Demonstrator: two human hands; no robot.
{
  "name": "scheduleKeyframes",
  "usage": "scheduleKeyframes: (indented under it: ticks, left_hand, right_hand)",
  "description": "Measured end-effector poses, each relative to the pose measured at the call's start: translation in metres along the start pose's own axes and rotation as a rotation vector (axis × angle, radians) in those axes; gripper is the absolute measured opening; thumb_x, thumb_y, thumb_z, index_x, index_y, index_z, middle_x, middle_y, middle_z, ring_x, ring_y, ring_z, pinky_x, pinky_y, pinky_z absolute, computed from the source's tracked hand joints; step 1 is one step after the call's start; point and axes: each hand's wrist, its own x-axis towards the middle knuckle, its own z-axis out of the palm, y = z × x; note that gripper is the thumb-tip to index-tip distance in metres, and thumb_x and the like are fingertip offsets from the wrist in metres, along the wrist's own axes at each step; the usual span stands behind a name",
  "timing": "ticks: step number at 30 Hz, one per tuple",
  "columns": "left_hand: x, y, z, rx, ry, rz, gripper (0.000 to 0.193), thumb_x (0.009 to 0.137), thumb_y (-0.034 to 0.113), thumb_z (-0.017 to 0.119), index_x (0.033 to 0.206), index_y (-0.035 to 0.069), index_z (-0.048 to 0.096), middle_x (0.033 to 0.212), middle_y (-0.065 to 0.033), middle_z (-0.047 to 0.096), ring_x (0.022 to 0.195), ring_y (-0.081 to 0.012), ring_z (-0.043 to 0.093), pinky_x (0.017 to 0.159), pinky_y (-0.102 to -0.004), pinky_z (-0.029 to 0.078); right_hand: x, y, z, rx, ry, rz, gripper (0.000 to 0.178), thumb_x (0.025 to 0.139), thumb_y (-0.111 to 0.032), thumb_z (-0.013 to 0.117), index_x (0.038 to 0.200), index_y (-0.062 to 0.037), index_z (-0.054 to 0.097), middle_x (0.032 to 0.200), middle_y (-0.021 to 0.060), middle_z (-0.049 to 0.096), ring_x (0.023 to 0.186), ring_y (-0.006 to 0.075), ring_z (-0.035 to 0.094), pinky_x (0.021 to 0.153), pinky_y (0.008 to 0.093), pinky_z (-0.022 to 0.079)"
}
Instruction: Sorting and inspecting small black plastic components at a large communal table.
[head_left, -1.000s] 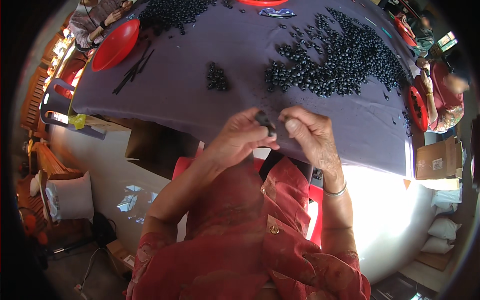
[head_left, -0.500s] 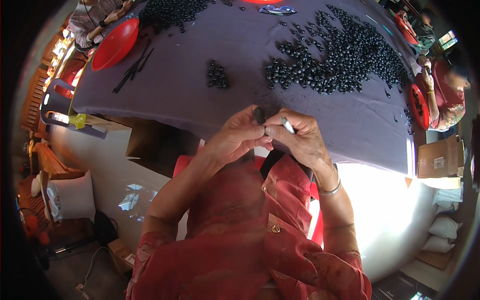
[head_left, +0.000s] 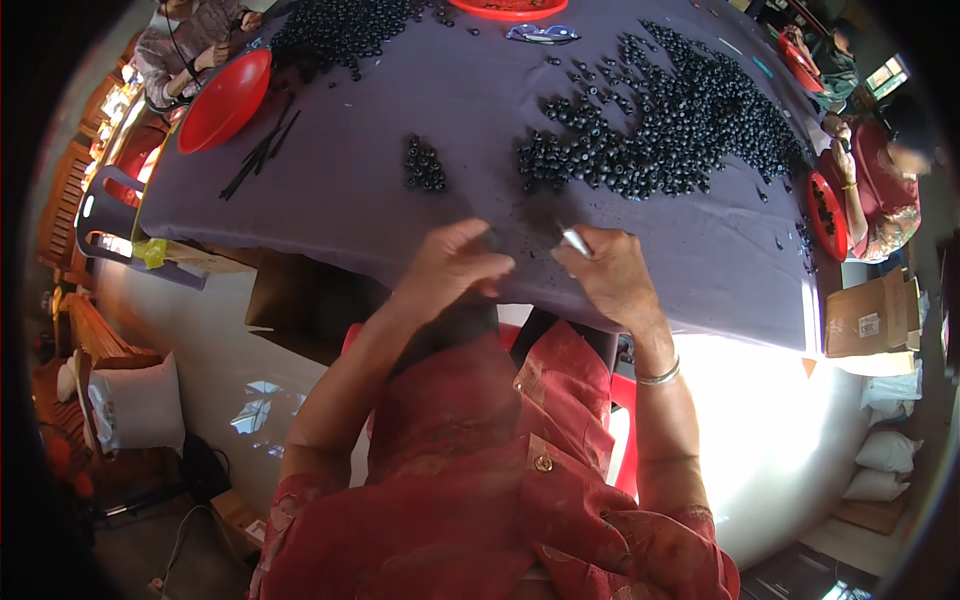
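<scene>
White tool [head_left: 575, 241] in closed right hand [head_left: 614, 274]; left hand [head_left: 453, 266] blurred, grip unclear

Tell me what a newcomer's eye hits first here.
Probably the big spread of small black pieces, right of centre on the purple tablecloth, then the bright red bowl at the upper left. Next, near the table's front edge, the right hand grips a slim whitish tool, while the left hand is blurred, with something dark at its fingers.

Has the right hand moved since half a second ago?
Yes, the right hand has shifted right, away from the left hand, judged against the small black bead cluster.
</scene>
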Motion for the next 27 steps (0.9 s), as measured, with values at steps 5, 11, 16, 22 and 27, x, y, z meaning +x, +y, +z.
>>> scheduleKeyframes:
  ticks: [5,11,16,22,27]
  left_hand:
    - [0.007,0.023,-0.039,0.659,0.490,0.193,0.009,0.080,0.006,0.069,0.084,0.004,0.061,0.066,0.0012,0.057,0.057,-0.0064,0.054,0.048,-0.0208,0.046]
    - [0.045,0.005,-0.076,0.940,0.685,0.592,0.019,0.076,0.009,0.073,0.088,0.002,0.061,0.064,-0.0066,0.060,0.055,-0.0110,0.055,0.049,-0.0285,0.046]
    - [0.041,0.009,-0.068,0.931,0.820,0.615,0.024,0.075,0.016,0.073,0.084,0.001,0.058,0.066,-0.0158,0.058,0.054,-0.0223,0.056,0.053,-0.0333,0.045]
    - [0.012,0.002,-0.020,0.478,0.554,0.505,0.019,0.083,0.017,0.068,0.082,0.002,0.058,0.061,0.0011,0.052,0.058,-0.0052,0.047,0.051,-0.0251,0.042]
    - [0.000,0.004,0.024,-0.314,-0.008,0.074,0.012,0.091,0.019,0.061,0.094,0.008,0.058,0.082,0.0004,0.060,0.074,-0.0086,0.060,0.065,-0.0253,0.051]
  right_hand:
    - [0.027,0.009,-0.013,-0.177,0.112,0.031,0.019,0.078,-0.017,0.066,0.078,0.0008,0.062,0.062,0.0152,0.060,0.055,0.0202,0.057,0.056,0.0333,0.044]
    - [0.071,0.009,0.012,-0.427,0.258,-0.054,0.030,0.073,-0.031,0.073,0.081,-0.0032,0.063,0.080,0.0172,0.064,0.076,0.0383,0.061,0.065,0.0442,0.048]
    - [0.081,0.014,0.025,-0.526,0.269,-0.008,0.026,0.072,-0.028,0.073,0.079,-0.0045,0.064,0.076,0.0176,0.066,0.076,0.0383,0.064,0.064,0.0454,0.051]
    - [0.056,-0.005,0.002,-0.347,0.234,-0.172,0.018,0.074,-0.014,0.069,0.071,0.0010,0.061,0.062,0.0131,0.063,0.055,0.0273,0.061,0.054,0.0356,0.046]
    - [0.010,-0.058,0.004,0.485,0.033,-0.123,0.008,0.074,0.002,0.069,0.078,-0.0017,0.063,0.063,-0.0052,0.057,0.058,0.0032,0.048,0.053,0.0192,0.039]
